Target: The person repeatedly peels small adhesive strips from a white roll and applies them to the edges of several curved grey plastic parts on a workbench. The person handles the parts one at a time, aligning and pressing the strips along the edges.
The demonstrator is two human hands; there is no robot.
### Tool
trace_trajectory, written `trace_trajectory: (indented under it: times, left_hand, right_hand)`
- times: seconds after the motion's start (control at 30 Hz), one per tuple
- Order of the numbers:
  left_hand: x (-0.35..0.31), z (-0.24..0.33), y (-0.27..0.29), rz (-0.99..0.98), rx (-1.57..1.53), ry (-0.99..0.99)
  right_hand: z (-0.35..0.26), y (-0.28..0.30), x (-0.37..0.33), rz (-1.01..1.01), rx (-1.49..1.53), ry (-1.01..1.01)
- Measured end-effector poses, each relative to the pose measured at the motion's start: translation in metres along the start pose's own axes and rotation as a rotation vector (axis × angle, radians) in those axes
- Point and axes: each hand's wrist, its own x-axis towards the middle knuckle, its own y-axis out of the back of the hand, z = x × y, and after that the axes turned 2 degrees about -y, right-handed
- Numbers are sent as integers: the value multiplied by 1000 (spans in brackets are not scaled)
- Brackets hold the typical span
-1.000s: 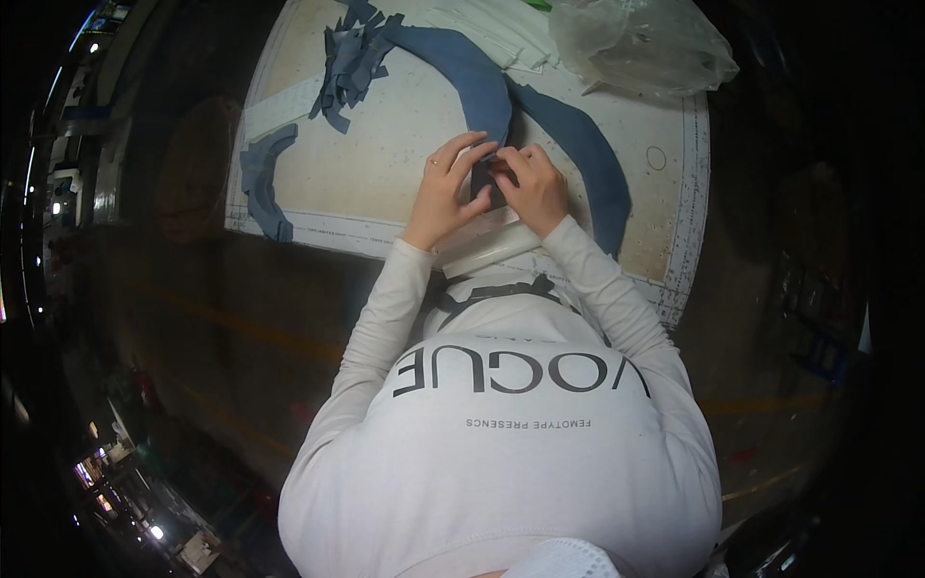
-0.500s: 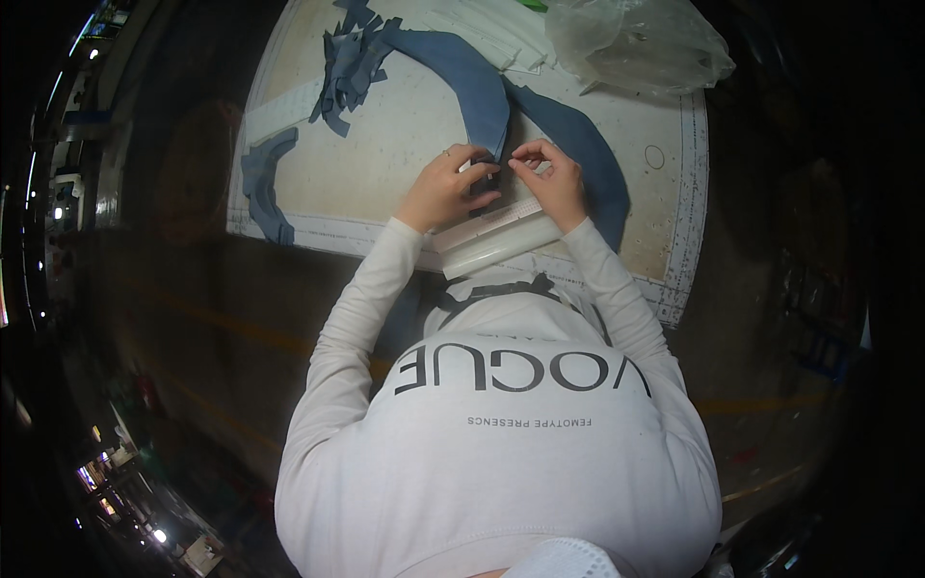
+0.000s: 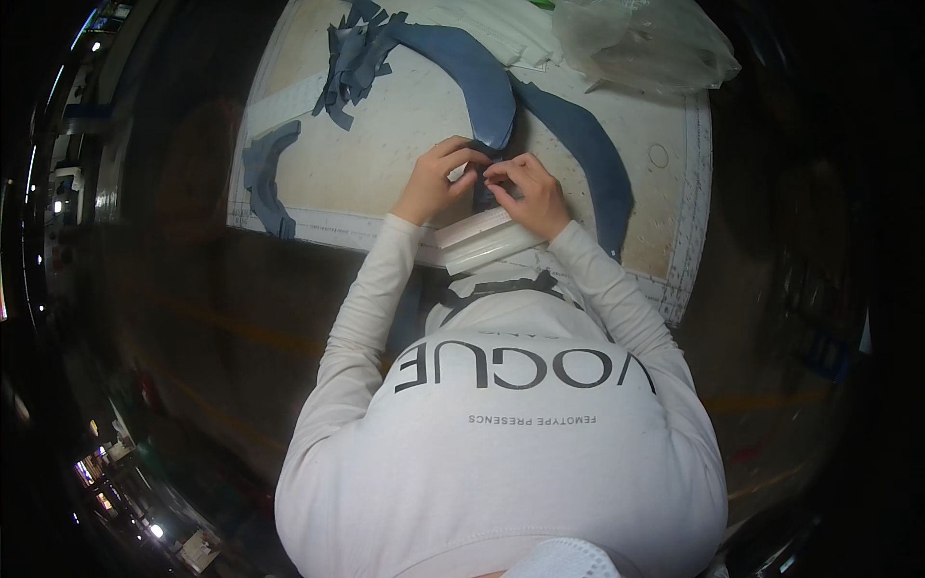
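My left hand (image 3: 441, 179) is bent at the near end of a stack of curved blue-grey fabric pieces (image 3: 474, 82), its fingers closed at a dark blue fabric piece (image 3: 485, 196) hanging below that end. Close against it, my right hand (image 3: 532, 194) has thumb and fingers pinched together; what lies in the pinch is too small to make out. To the right, a second curved blue fabric stack (image 3: 588, 144) bends down toward the table's near edge. Under my wrists lies a pale ruler-like strip on a white roll (image 3: 482, 249).
Cut blue fabric strips (image 3: 352, 67) are heaped at the far left of the table (image 3: 356, 183). A small curved fabric stack (image 3: 267, 183) lies at the left edge. White pieces (image 3: 501, 34) and a clear plastic bag (image 3: 655, 48) occupy the far side.
My right hand has moved left and slightly down, closing up to my left hand. The left hand has turned inward, fingers more bent. The fabric's near end has shifted slightly up.
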Motion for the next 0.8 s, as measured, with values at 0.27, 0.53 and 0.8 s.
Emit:
trace_trajectory:
  times: [0.27,0.53,0.8]
  left_hand:
    - [-10,1,-3,0,19,-20]
    - [-24,-1,-14,25,101,-100]
    - [-21,0,-12,32,209,-102]
  right_hand:
    - [16,-5,-12,125,-433,430]
    - [13,-3,-2,277,-246,196]
    - [5,19,1,279,-35,-62]
